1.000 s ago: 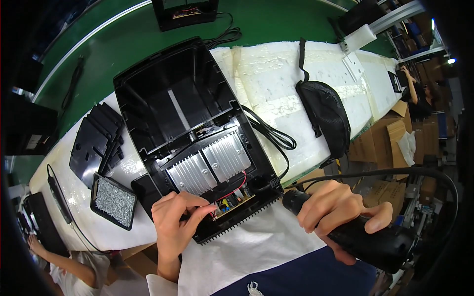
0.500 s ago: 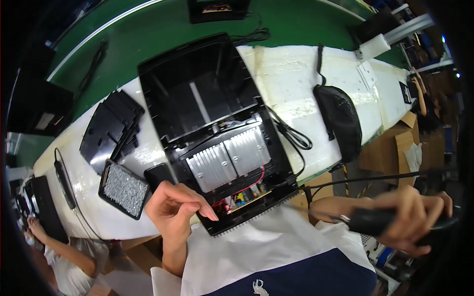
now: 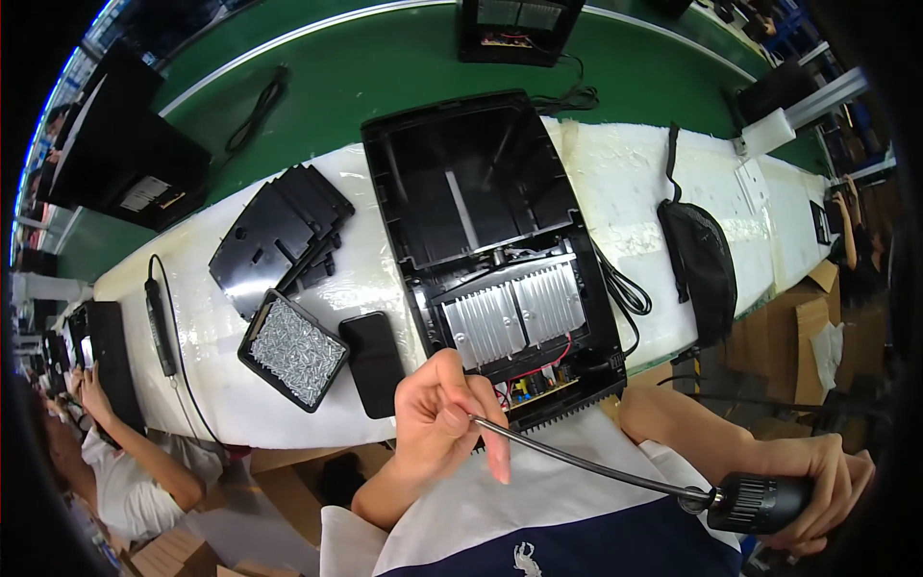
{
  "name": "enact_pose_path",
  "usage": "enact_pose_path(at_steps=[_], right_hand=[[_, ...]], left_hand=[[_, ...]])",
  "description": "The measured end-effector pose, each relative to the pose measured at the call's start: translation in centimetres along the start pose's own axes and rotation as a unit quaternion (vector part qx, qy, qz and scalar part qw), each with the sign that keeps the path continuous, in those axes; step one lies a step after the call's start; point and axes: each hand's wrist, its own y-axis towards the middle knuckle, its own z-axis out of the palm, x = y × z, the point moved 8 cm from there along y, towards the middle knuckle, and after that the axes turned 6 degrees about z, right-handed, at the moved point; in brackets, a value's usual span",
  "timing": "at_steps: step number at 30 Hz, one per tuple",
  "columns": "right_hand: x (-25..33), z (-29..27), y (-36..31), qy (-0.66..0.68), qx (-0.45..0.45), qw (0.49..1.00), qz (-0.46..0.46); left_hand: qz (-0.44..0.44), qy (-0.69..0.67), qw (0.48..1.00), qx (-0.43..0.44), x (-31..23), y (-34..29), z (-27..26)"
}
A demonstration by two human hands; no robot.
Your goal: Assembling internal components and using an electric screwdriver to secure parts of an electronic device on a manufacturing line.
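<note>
My right hand [image 3: 822, 490] grips the black handle of an electric screwdriver [image 3: 760, 503]. Its long metal bit [image 3: 586, 468], bent by the lens, runs leftward to my left hand [image 3: 442, 423]. Thumb and finger of that hand are pinched at the bit's tip; whatever small thing they hold there is hidden. Just beyond lies an open black housing [image 3: 471, 192] on the bench. Inside its nearer part are two silver finned heat sinks [image 3: 514, 313], a red wire and a circuit board [image 3: 543, 385], partly behind my left hand.
Left of the housing sit a black tray of screws [image 3: 298, 351], a black phone [image 3: 373, 361] and stacked black panels [image 3: 279, 231]. Another screwdriver [image 3: 159, 327] lies farther left. A coiled cable [image 3: 625, 288] and a black mesh pouch [image 3: 702, 269] are right. A co-worker [image 3: 144, 462] works at far left.
My right hand has swung the screwdriver lower, its bit now reaching my left hand. My left hand has come rightward and met the tip. The whole view has shifted.
</note>
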Motion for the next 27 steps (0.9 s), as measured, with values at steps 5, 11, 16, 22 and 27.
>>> enact_pose_path(at_steps=[5, 11, 16, 22, 27], right_hand=[[-0.5, 0.4, -0.3, 0.000, 0.002, 1.000, -0.002], [0.0, 0.9, -0.5, 0.013, 0.034, 0.997, 0.067], [-6.7, 1.9, -3.7, -0.010, 0.073, 0.978, 0.196], [-11.0, 2.2, -10.9, -0.067, 0.062, 0.953, 0.288], [-12.7, 3.4, -12.7, -0.125, 0.073, 0.929, 0.341]], left_hand=[[0.004, 0.066, 0.998, 0.023, -0.6, -0.1, -0.1], [0.101, 0.342, 0.933, 0.042, -3.2, 1.2, -0.7], [0.244, 0.720, 0.645, -0.076, -11.5, -0.9, -3.3], [0.057, 0.891, 0.411, -0.184, -15.7, -3.9, -9.8], [0.004, 0.900, 0.386, -0.203, -16.8, -6.0, -10.7]])
